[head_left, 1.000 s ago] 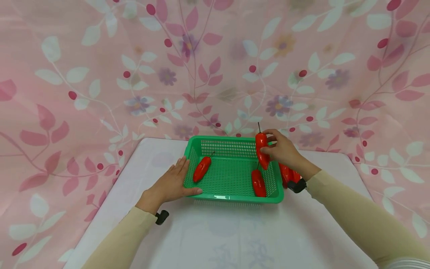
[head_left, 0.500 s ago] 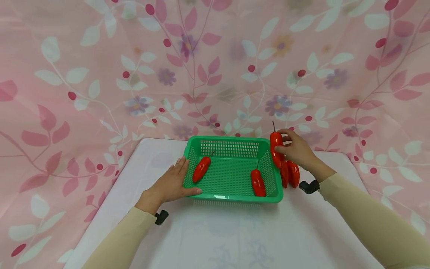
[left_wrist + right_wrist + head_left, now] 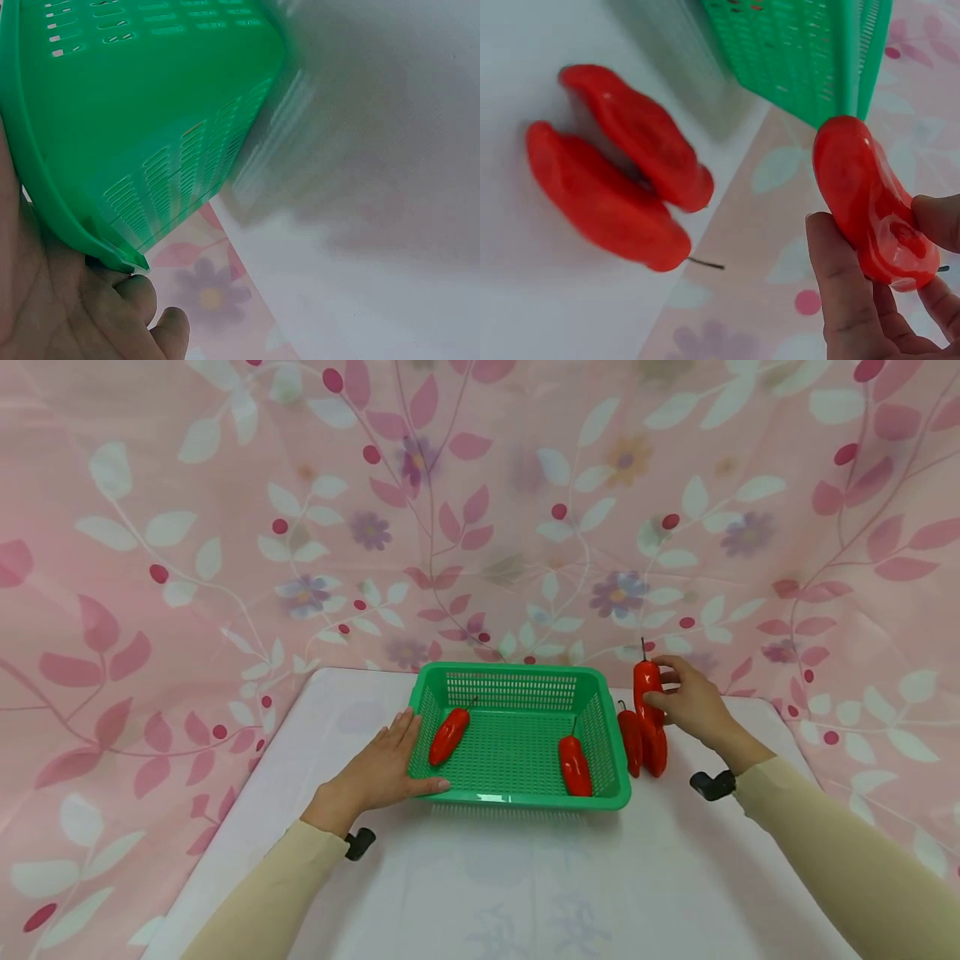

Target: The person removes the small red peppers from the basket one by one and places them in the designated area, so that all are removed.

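Note:
A red chili pepper (image 3: 866,195) with a dark stem is pinched between the thumb and fingers of my right hand (image 3: 693,703), held upright to the right of the green plastic basket (image 3: 517,802). Two more red peppers lie on the table just under it, one (image 3: 641,135) nearer the basket and another (image 3: 604,199) beside it. My left hand (image 3: 375,768) rests on the basket's left rim, fingers straight and thumb along the front edge. Inside the basket lie one pepper (image 3: 450,737) at the left and one (image 3: 575,767) at the right.
The table (image 3: 480,877) has a white cloth. Behind it hangs a pink floral curtain (image 3: 480,527), close to the table's back edge. Each wrist carries a small black camera, such as the right wrist camera (image 3: 712,785).
My right hand has carried its pepper rightward from above the basket, past the rim, to over the two peppers on the table. My left hand has stayed on the rim.

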Demonstrator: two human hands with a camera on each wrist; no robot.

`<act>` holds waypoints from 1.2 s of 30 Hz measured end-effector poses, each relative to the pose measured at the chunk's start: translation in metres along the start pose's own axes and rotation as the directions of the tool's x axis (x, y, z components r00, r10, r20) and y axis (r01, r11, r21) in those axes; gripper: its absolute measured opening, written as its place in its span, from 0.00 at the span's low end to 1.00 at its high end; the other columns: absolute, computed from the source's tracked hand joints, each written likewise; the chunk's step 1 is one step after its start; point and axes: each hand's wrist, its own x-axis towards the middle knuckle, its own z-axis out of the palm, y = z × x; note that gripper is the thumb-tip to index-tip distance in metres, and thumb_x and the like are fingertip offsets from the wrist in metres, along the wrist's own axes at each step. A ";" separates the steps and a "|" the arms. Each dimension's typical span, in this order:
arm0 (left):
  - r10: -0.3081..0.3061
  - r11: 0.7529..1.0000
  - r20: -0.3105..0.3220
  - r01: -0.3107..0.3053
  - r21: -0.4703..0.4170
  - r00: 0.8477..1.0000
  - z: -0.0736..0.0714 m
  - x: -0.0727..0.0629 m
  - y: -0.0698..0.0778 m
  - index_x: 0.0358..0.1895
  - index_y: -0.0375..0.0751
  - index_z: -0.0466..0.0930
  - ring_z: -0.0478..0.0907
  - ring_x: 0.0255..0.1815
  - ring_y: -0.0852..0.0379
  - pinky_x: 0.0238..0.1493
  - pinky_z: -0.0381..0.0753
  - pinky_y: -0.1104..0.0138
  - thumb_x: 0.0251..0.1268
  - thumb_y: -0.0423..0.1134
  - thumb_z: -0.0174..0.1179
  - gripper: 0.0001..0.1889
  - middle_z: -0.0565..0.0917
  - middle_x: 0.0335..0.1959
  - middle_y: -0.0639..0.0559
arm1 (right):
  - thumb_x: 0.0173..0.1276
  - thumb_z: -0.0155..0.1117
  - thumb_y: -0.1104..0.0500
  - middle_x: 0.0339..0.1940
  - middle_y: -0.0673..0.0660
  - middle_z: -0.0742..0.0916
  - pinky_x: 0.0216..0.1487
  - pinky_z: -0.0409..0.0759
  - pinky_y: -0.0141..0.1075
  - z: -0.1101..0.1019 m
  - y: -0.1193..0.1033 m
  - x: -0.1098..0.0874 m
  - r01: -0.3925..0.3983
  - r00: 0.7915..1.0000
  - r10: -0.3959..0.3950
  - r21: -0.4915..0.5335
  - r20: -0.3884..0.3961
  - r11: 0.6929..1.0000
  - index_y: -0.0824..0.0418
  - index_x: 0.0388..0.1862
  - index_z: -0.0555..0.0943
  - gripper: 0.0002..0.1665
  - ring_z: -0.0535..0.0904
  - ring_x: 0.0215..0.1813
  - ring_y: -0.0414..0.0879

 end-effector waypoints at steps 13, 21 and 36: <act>0.000 1.000 0.001 0.000 -0.010 1.000 0.001 0.000 0.000 0.85 0.31 0.43 0.41 0.89 0.38 0.86 0.48 0.44 0.59 0.81 0.60 0.68 0.43 0.89 0.37 | 0.74 0.68 0.59 0.71 0.77 0.71 0.45 0.92 0.54 -0.006 0.029 -0.010 -0.041 0.997 0.035 -0.090 -0.071 0.995 0.64 0.83 0.56 0.46 0.76 0.63 0.76; 0.000 1.000 -0.001 0.000 -0.013 1.000 0.001 0.000 0.001 0.85 0.30 0.43 0.42 0.89 0.38 0.86 0.48 0.44 0.59 0.80 0.60 0.68 0.43 0.88 0.37 | 0.74 0.68 0.60 0.70 0.78 0.71 0.50 0.90 0.59 -0.004 0.043 -0.012 -0.063 0.995 0.051 -0.144 -0.090 0.988 0.67 0.82 0.55 0.46 0.73 0.65 0.76; -0.008 1.000 0.007 0.008 -0.025 1.000 -0.001 -0.001 0.003 0.85 0.30 0.42 0.42 0.89 0.37 0.86 0.48 0.44 0.60 0.79 0.61 0.68 0.42 0.88 0.37 | 0.74 0.68 0.58 0.68 0.79 0.73 0.49 0.90 0.58 0.002 0.065 -0.014 -0.112 0.992 0.097 -0.216 -0.080 0.970 0.69 0.81 0.59 0.44 0.74 0.63 0.76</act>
